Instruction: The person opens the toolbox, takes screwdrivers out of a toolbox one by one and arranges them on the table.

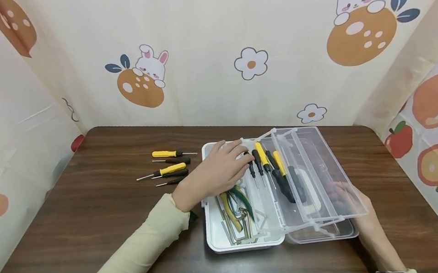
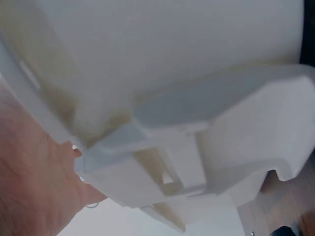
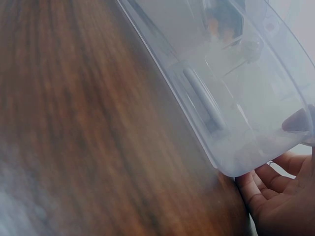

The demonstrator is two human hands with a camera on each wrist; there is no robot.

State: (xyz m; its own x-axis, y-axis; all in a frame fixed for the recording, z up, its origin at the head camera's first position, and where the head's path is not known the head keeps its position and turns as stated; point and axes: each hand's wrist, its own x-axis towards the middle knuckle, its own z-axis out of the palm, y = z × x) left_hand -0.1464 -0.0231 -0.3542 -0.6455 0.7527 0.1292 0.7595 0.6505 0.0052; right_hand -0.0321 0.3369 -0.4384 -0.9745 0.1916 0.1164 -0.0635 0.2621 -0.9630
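Note:
A white toolbox (image 1: 250,246) stands on the table with its see-through lid (image 1: 340,162) swung over to the right. My left hand (image 1: 224,163) lies over the box's back part, fingers stretched toward several yellow and black screwdrivers (image 1: 261,155). In the left wrist view, its palm (image 2: 39,167) is beside the white box wall (image 2: 236,137); the fingertips are hidden there. Pliers (image 1: 230,211) with yellow and green handles lie in the box on several hex keys (image 1: 248,225). At the lid's right edge, my right hand (image 1: 359,210) grips the clear plastic, thumb over it and fingers (image 3: 266,184) underneath.
Several more yellow and black screwdrivers (image 1: 170,168) lie on the brown wooden table (image 1: 99,207), left of the box. A patterned cloth (image 1: 208,55) hangs behind the table, with more cloth at both sides.

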